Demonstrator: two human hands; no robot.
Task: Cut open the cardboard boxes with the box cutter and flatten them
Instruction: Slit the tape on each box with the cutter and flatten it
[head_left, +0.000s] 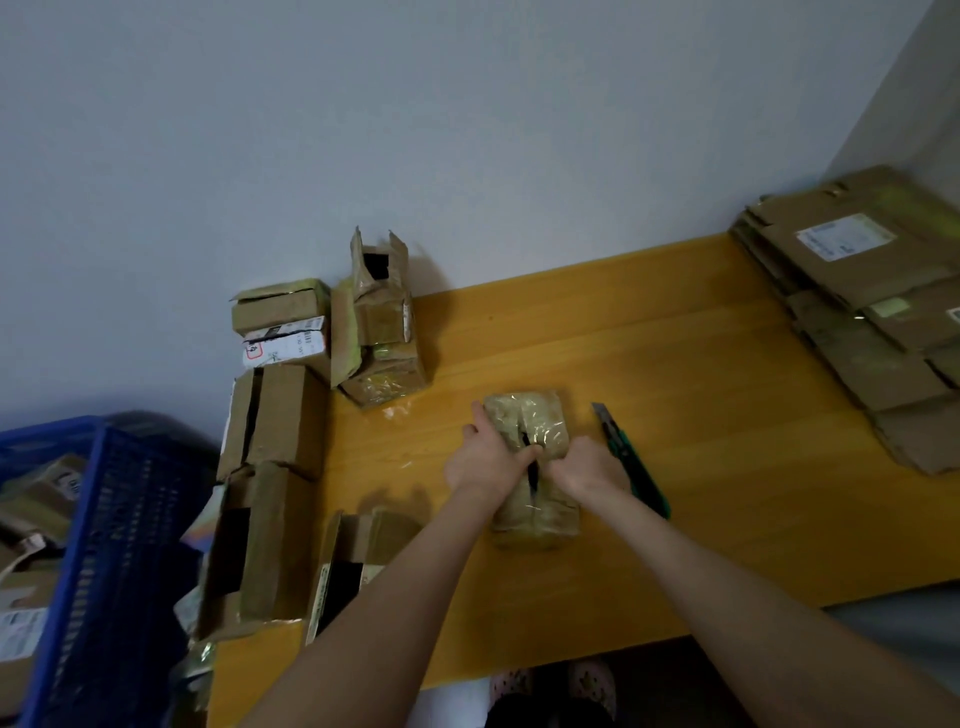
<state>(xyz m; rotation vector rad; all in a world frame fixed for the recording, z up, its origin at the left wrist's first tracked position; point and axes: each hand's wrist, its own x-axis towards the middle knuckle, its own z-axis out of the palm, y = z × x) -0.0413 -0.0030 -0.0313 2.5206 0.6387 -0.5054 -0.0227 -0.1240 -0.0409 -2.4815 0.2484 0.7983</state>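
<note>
Left hand (484, 460) and right hand (583, 464) grip the taped box (535, 415), fingertips hidden inside its slit.

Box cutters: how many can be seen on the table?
1. The box cutter lies on the table, just right of the taped box that the left hand and the right hand grip. Others may be hidden under the flattened cardboard.

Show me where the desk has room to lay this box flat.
Bare desk lies between the box cutter and the flattened stack, and behind the taped box toward the wall. The left edge is crowded with piled boxes.
</note>
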